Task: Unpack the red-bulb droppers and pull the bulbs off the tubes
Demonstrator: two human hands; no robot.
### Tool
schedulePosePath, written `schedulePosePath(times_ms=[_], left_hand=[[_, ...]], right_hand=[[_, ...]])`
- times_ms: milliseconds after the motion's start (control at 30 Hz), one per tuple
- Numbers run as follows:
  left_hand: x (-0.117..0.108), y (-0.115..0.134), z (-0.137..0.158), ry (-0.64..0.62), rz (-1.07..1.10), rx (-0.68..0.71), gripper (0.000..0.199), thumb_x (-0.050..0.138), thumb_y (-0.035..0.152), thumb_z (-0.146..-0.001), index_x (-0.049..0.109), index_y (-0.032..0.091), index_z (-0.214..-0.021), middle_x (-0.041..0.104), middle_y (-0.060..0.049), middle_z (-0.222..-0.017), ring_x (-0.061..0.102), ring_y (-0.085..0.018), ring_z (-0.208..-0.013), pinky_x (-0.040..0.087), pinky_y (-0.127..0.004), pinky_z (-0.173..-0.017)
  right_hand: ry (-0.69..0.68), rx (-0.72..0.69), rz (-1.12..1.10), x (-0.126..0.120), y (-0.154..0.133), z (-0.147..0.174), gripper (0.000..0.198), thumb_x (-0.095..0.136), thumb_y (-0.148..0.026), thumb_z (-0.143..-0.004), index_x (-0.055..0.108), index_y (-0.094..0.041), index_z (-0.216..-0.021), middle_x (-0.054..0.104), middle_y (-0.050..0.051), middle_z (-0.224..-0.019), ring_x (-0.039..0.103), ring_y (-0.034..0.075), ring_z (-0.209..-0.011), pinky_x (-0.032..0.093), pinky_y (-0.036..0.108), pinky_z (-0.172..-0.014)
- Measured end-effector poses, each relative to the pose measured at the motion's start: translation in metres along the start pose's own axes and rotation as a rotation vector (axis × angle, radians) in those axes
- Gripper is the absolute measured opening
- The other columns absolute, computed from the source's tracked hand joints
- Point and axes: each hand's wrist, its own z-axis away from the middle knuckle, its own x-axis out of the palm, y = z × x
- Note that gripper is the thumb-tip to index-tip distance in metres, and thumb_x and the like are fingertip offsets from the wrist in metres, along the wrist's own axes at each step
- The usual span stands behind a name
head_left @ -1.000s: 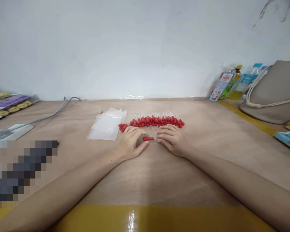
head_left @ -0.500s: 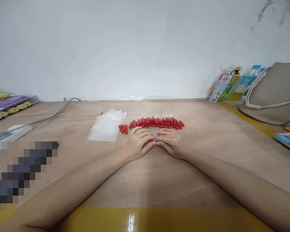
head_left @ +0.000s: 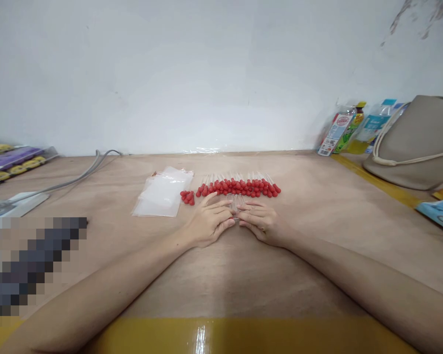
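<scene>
A row of droppers with red bulbs and thin clear tubes lies across the table; the red bulbs (head_left: 239,188) point toward me. A smaller cluster of red bulbs (head_left: 187,197) sits at its left end. In front of the row, my left hand (head_left: 212,221) and my right hand (head_left: 260,220) face each other, fingertips nearly meeting. Their fingers are bent around a small group of clear tubes (head_left: 237,201), thumbs on the near side. What lies under the fingers is mostly hidden. Left of my left hand lies a stack of clear plastic bags (head_left: 158,192).
At the back right stand a drink carton (head_left: 334,133), bottles (head_left: 372,127) and a beige bag (head_left: 421,142). A blue packet (head_left: 441,215) is at the right edge. On the left lie a grey cable (head_left: 74,178) and purple-yellow packs (head_left: 16,160). Yellow tape (head_left: 162,337) runs along the front edge.
A red piece that showed between my fingertips is now out of sight. My fingers have shifted slightly around the clear tubes. The row of droppers and the bags stay put.
</scene>
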Motion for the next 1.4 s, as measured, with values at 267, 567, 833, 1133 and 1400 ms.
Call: schedulePosePath(times_ms=[267, 567, 833, 1133, 1400], left_hand=[[-0.002, -0.001, 0.004, 0.006, -0.009, 0.018, 0.022, 0.037, 0.026, -0.091, 0.057, 0.021, -0.088, 0.067, 0.000, -0.099, 0.048, -0.018, -0.117, 0.013, -0.045, -0.107], [-0.004, 0.001, 0.007, 0.072, -0.035, 0.078, 0.018, 0.040, 0.024, -0.089, 0.057, 0.020, -0.086, 0.067, 0.000, -0.099, 0.050, -0.017, -0.115, 0.014, -0.044, -0.107], [-0.003, -0.009, 0.017, 0.180, -0.161, -0.062, 0.021, 0.040, 0.027, -0.089, 0.058, 0.018, -0.082, 0.064, -0.004, -0.081, 0.057, -0.019, -0.088, 0.039, -0.037, -0.082], [-0.024, -0.062, 0.018, 0.497, -0.145, -0.450, 0.030, 0.037, 0.014, -0.084, 0.054, 0.016, -0.109, 0.045, -0.007, -0.088, 0.049, -0.017, -0.081, 0.045, -0.031, -0.074], [-0.033, -0.105, 0.030, 0.413, -0.107, -0.721, 0.028, 0.046, 0.026, -0.080, 0.060, 0.015, -0.101, 0.063, -0.006, -0.082, 0.057, -0.019, -0.077, 0.044, -0.032, -0.075]], right_hand=[[-0.010, -0.024, 0.019, -0.002, 0.000, 0.003, 0.023, 0.049, -0.017, -0.085, 0.060, -0.021, -0.105, 0.068, 0.005, -0.100, 0.059, 0.017, -0.104, 0.043, 0.040, -0.096], [0.033, -0.056, -0.011, -0.003, 0.000, 0.005, 0.025, 0.051, -0.014, -0.083, 0.058, -0.018, -0.107, 0.069, 0.005, -0.096, 0.058, 0.017, -0.105, 0.043, 0.040, -0.096], [0.069, 0.091, 0.025, -0.008, 0.002, 0.004, 0.021, 0.050, -0.018, -0.084, 0.062, -0.019, -0.102, 0.067, 0.005, -0.083, 0.061, 0.016, -0.085, 0.048, 0.033, -0.079], [-0.015, 0.433, 0.266, -0.003, 0.004, 0.003, 0.033, 0.037, -0.017, -0.084, 0.060, -0.014, -0.107, 0.056, 0.005, -0.071, 0.050, 0.015, -0.065, 0.037, 0.028, -0.061], [-0.022, 0.534, 0.212, -0.005, 0.002, -0.001, 0.013, 0.040, -0.011, -0.072, 0.051, -0.018, -0.075, 0.056, 0.003, -0.067, 0.050, 0.014, -0.060, 0.036, 0.026, -0.059]])
